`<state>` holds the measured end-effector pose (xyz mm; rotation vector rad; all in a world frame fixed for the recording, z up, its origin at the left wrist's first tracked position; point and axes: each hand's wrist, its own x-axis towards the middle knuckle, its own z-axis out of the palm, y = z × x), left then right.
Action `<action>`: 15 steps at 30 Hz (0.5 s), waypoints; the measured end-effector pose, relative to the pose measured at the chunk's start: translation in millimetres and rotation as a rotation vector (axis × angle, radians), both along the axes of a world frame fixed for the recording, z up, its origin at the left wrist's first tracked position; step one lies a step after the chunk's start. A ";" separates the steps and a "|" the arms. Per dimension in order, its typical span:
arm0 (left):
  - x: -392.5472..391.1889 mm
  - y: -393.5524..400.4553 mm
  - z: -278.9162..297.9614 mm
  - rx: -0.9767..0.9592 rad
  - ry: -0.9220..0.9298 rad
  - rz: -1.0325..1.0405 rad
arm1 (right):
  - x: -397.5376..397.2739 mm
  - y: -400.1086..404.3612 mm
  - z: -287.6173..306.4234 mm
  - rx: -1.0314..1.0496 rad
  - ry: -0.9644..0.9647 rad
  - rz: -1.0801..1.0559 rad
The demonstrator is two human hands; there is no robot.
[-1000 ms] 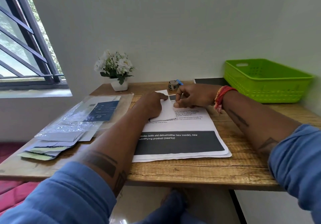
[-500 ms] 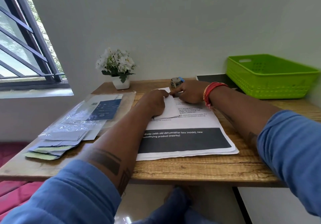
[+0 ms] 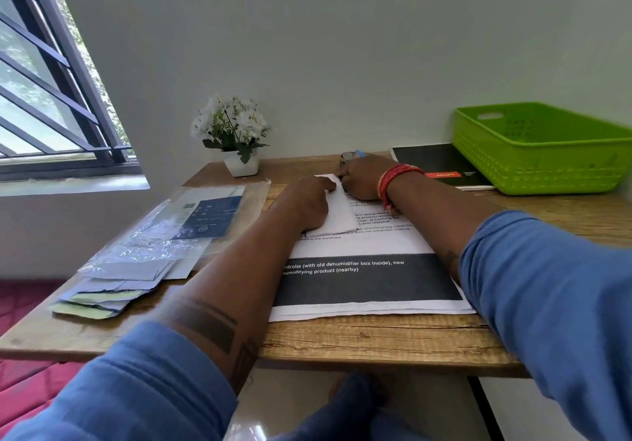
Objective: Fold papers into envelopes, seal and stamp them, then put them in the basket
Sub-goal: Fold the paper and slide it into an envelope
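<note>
While the left hand [image 3: 307,206] presses curled fingers on the folded envelope [image 3: 337,216], the right hand [image 3: 360,177] rests fisted at its far edge; grip unclear. Green basket [image 3: 540,153] sits well apart.

A small home desk corner is showing here: a wooden table [image 3: 376,341] is standing against a plain pale wall. At its back edge a potted white flower [image 3: 236,136] is sitting, a barred window [image 3: 51,98] is opening to its left, and a red bedcover [image 3: 24,304] is lying beside it.

both arms stretched forward; left hand [image 3: 307,206] knuckles-up, fingers curled; right hand [image 3: 362,175] fisted just beside it.
</note>
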<state>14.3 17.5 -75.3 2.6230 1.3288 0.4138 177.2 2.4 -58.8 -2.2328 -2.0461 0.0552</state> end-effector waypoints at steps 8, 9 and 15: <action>0.9 1.0 -0.6 0.005 -0.005 0.006 | 7.0 -13.9 6.5 0.003 0.090 0.017; 1.1 1.7 -1.0 0.004 -0.007 0.011 | 6.8 -16.0 7.9 -0.005 0.096 0.012; 2.2 4.0 -2.5 0.000 -0.017 0.016 | 7.3 -30.4 20.2 -0.115 0.019 -0.003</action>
